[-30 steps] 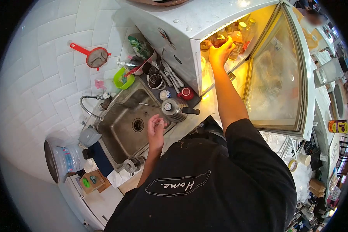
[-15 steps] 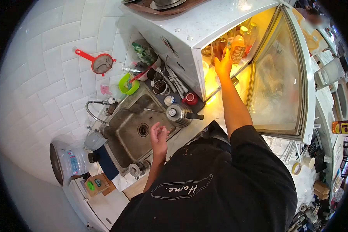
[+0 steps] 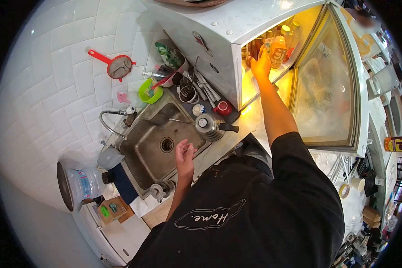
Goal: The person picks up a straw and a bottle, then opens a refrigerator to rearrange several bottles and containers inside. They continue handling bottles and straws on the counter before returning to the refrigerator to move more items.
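My right hand (image 3: pixel 260 67) reaches into a lit glass-door display fridge (image 3: pixel 234 76), with thumb and fingers around a brown bottle (image 3: pixel 255 46) among several others. The fingertips are partly hidden. Just right of this hand stands an orange drink bottle (image 3: pixel 278 51) with a yellow cap, and another capped bottle (image 3: pixel 293 38) is beyond it. My left hand (image 3: pixel 185 154) hangs over the near edge of the steel sink (image 3: pixel 152 163), fingers loosely bent and apart, holding nothing. A steel kettle (image 3: pixel 208 127) with a black handle stands nearest to it on the counter.
The fridge's glass door (image 3: pixel 326 85) is swung wide to the right. A red cup (image 3: pixel 223 107), cutlery (image 3: pixel 205 87) and a green container (image 3: pixel 150 91) crowd the sink's far edge. A glass press pot (image 3: pixel 161 190) stands at the near corner. A red strainer (image 3: pixel 119 67) hangs on the wall.
My right hand has moved deeper among the bottles, its thumb and fingers coming around one. My left hand stays nearly where it was over the sink. The view has shifted slightly.
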A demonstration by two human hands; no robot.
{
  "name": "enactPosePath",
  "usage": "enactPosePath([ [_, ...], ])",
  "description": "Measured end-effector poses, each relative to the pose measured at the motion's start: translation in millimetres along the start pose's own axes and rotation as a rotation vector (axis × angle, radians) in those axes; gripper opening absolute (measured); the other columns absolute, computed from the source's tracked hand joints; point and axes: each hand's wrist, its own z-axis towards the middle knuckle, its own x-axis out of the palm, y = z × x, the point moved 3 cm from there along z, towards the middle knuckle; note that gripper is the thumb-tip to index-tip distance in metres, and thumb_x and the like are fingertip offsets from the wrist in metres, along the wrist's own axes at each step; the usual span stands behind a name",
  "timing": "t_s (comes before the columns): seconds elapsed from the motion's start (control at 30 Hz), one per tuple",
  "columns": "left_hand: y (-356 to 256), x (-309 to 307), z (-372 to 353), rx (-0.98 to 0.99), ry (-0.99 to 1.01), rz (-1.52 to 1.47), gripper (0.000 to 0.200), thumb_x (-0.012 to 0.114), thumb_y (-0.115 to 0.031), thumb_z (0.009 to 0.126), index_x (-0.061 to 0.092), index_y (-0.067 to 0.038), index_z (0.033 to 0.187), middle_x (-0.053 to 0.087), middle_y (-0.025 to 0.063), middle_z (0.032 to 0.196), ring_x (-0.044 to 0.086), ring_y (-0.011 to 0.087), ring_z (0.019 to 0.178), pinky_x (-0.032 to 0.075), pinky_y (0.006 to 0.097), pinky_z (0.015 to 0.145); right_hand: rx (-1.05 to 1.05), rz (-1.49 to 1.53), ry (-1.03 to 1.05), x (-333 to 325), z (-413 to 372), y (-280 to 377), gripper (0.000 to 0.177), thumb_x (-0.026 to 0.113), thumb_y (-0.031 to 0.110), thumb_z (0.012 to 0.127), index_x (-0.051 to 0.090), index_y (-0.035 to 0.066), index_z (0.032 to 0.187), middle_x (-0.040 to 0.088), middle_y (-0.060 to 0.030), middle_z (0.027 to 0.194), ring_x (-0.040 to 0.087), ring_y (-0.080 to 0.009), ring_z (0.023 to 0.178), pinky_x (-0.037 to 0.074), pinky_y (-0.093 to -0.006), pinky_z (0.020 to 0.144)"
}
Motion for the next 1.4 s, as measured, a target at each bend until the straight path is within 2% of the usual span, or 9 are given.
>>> enactPosePath([
  [0.2, 4.1, -6.9, -3.8, -0.007, 0.037, 0.009, 0.036, 0.054, -0.022, 0.105, 0.047, -0.008, 0.137, 0.059, 0.0081, 0.123, 0.061, 0.0161, 0.101, 0.048, 0.0313, 0.085, 0.053, 0.084, -0.020, -21.3, -14.6, -11.6, 0.072, 0.080, 0.023, 0.076, 0.050, -0.002, 0.138, 0.062, -0.0301, 0.126, 0.058, -0.0468, 0.119, 0.048, -0.0483, 0.099],
  [0.23, 5.1, -6.7, -3.4, -0.011, 0.048, 0.008, 0.036, 0.054, -0.022, 0.105, 0.047, -0.008, 0.137, 0.058, 0.0083, 0.123, 0.061, 0.0161, 0.101, 0.048, 0.0313, 0.085, 0.028, 0.104, -0.044, -27.9, -25.6, -12.5, 0.060, 0.072, 0.017, 0.080, 0.054, -0.001, 0.135, 0.063, -0.0283, 0.123, 0.060, -0.0447, 0.115, 0.049, -0.0477, 0.099],
  [0.37, 2.0, 1.4, -3.7, 0.020, 0.127, 0.003, 0.036, 0.055, -0.023, 0.104, 0.049, -0.008, 0.136, 0.059, 0.0079, 0.123, 0.061, 0.0154, 0.101, 0.048, 0.0304, 0.085, 0.022, 0.167, -0.014, -60.1, -89.3, -25.6, 0.043, 0.055, 0.005, 0.085, 0.059, -0.001, 0.127, 0.066, -0.0254, 0.118, 0.064, -0.0387, 0.109, 0.050, -0.0448, 0.097],
  [0.63, 17.7, 38.2, -1.5, 0.030, 0.322, 0.011, 0.034, 0.057, -0.023, 0.103, 0.052, -0.006, 0.132, 0.061, 0.0043, 0.119, 0.062, 0.0134, 0.100, 0.047, 0.0287, 0.083, 0.115, 0.181, 0.097, -147.9, -240.6, -24.3, 0.037, 0.053, 0.000, 0.088, 0.060, -0.001, 0.124, 0.066, -0.0231, 0.116, 0.064, -0.0370, 0.111, 0.050, -0.0425, 0.098],
  [0.87, 9.5, 68.0, -4.6, 0.049, 0.350, 0.003, 0.035, 0.061, -0.023, 0.101, 0.054, -0.005, 0.130, 0.062, 0.0028, 0.111, 0.061, 0.0129, 0.095, 0.045, 0.0278, 0.079, 0.207, 0.188, 0.253, -205.8, -318.7, -40.8, 0.035, 0.060, 0.004, 0.090, 0.060, 0.000, 0.125, 0.065, -0.0224, 0.117, 0.065, -0.0361, 0.111, 0.053, -0.0413, 0.091],
  [1.03, 17.9, 93.6, -16.9, 0.073, 0.403, 0.047, 0.033, 0.059, -0.025, 0.102, 0.054, -0.007, 0.129, 0.063, 0.0039, 0.115, 0.062, 0.0123, 0.095, 0.046, 0.0278, 0.080, 0.329, 0.273, 0.368, -252.3, -339.1, -39.1, 0.034, 0.065, 0.010, 0.092, 0.060, 0.003, 0.125, 0.067, -0.0181, 0.118, 0.067, -0.0303, 0.106, 0.056, -0.0374, 0.082],
  [1.13, 10.3, 125.8, -44.3, 0.072, 0.457, 0.102, 0.033, 0.058, -0.026, 0.103, 0.055, -0.008, 0.129, 0.063, 0.0046, 0.116, 0.063, 0.0126, 0.096, 0.047, 0.0284, 0.081, 0.313, 0.314, 0.447, -289.0, -336.7, -34.1, 0.035, 0.066, 0.011, 0.092, 0.060, 0.004, 0.126, 0.068, -0.0171, 0.116, 0.068, -0.0291, 0.103, 0.056, -0.0375, 0.082],
  [1.17, 8.2, 138.1, -56.7, 0.061, 0.474, 0.121, 0.033, 0.058, -0.026, 0.103, 0.055, -0.008, 0.129, 0.063, 0.0047, 0.116, 0.063, 0.0127, 0.096, 0.047, 0.0284, 0.081, 0.393, 0.313, 0.515, -305.8, -336.2, -33.8, 0.035, 0.066, 0.012, 0.093, 0.060, 0.004, 0.126, 0.069, -0.0163, 0.115, 0.068, -0.0277, 0.105, 0.056, -0.0387, 0.084],
  [1.4, 30.5, 218.1, -128.5, -0.031, 0.671, 0.120, 0.033, 0.057, -0.023, 0.102, 0.054, -0.007, 0.130, 0.063, 0.0049, 0.115, 0.063, 0.0133, 0.098, 0.047, 0.0274, 0.082, 0.500, 0.377, 0.486, -400.0, -332.4, -53.6, 0.031, 0.063, 0.014, 0.097, 0.060, 0.003, 0.126, 0.069, -0.0140, 0.118, 0.067, -0.0242, 0.109, 0.057, -0.0377, 0.088],
])
